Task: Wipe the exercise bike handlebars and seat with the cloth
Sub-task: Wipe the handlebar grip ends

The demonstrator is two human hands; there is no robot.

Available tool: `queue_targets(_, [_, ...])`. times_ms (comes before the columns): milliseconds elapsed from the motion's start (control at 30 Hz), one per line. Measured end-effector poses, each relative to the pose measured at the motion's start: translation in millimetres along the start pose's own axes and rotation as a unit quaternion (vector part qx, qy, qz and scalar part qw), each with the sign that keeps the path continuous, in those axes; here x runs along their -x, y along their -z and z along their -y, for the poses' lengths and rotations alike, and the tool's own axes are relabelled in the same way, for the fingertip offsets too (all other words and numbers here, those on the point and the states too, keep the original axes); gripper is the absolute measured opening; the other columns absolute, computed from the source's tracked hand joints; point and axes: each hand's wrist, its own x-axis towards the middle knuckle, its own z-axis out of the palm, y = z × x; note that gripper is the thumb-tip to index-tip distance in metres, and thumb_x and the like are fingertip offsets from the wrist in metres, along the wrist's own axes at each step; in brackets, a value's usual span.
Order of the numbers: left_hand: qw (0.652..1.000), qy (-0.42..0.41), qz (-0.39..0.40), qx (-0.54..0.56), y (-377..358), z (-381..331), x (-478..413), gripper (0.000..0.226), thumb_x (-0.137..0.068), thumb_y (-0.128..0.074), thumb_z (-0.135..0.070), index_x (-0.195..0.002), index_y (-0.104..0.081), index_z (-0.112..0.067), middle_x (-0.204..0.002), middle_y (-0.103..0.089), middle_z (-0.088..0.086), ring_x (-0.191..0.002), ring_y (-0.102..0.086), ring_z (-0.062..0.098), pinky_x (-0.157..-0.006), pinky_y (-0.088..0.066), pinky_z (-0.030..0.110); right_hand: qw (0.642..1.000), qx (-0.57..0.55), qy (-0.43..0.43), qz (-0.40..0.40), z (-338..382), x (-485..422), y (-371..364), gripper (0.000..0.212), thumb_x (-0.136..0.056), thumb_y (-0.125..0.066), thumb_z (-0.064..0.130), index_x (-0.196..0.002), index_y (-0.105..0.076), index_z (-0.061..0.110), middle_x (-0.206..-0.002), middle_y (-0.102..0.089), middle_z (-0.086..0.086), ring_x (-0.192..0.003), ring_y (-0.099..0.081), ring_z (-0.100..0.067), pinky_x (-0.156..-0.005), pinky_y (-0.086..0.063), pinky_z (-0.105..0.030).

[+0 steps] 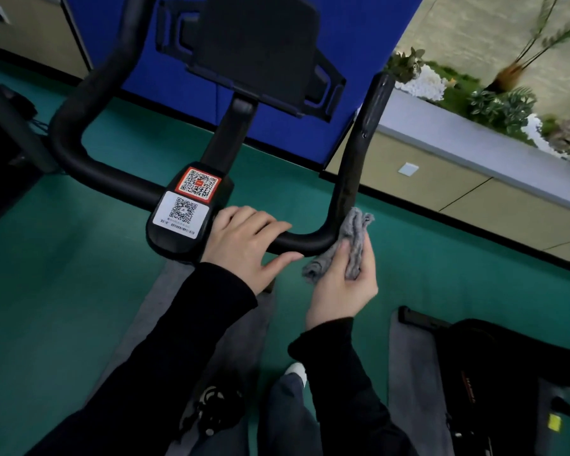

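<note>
Grey cloth [343, 245] bunched in right hand [341, 286], thumb and fingers pinching it against right bend of black handlebars [346, 179]. Left hand [247, 246] rests on bar (fingers loosely spread).

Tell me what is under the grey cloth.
The cloth, pinched by the right hand, lies against the right bend of the black handlebars. The patch of bar it covers is hidden, so its condition cannot be seen.
</note>
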Motion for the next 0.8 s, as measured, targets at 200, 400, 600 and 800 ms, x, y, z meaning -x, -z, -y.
queue_targets(200, [1.000, -0.002, 0.002, 0.007, 0, 0, -1, 0.044, -0.084, -0.053, -0.054, -0.096, -0.072, -0.017, -0.086, -0.066, -0.002, -0.083, -0.063, 0.024, -0.087, -0.031, 0.034, 0.984, -0.094, -0.146, -0.032, -4, 19, 1, 0.033, -0.094, -0.055, 0.004, -0.127, -0.060, 0.005, -0.120, -0.067, -0.009, -0.113, -0.063, -0.023, -0.101, -0.048, -0.047])
queue_targets(400, [1.000, -0.002, 0.007, -0.002, 1, -1, -1, 0.043, -0.084, -0.053, -0.054, -0.096, -0.072, -0.018, -0.088, -0.066, -0.003, -0.084, -0.063, 0.024, -0.088, -0.030, 0.034, 0.936, -0.214, -0.278, -0.019, 3, 22, -1, 0.026, -0.095, -0.048, -0.003, -0.118, -0.062, -0.001, -0.106, -0.071, -0.017, -0.096, -0.067, -0.029, -0.088, -0.053, -0.040])
queue_targets(600, [1.000, -0.013, 0.006, -0.016, 1, 0, -1, 0.042, -0.085, -0.054, -0.053, -0.097, -0.071, -0.017, -0.088, -0.066, -0.003, -0.085, -0.062, 0.024, -0.088, -0.030, 0.034, 0.892, -0.264, -0.365, 0.021, 6, 16, 4, 0.025, -0.094, -0.047, -0.007, -0.110, -0.065, 0.000, -0.104, -0.068, -0.022, -0.089, -0.065, -0.029, -0.083, -0.052, -0.040])
queue_targets(800, [1.000, -0.018, 0.003, -0.021, 0, 0, -1, 0.042, -0.086, -0.052, -0.054, -0.097, -0.070, -0.017, -0.088, -0.066, -0.003, -0.085, -0.062, 0.025, -0.087, -0.030, 0.034, 0.883, -0.253, -0.383, 0.098, 3, 20, 7, 0.027, -0.094, -0.044, -0.008, -0.110, -0.064, 0.001, -0.108, -0.068, -0.020, -0.098, -0.063, -0.032, -0.094, -0.047, -0.045])
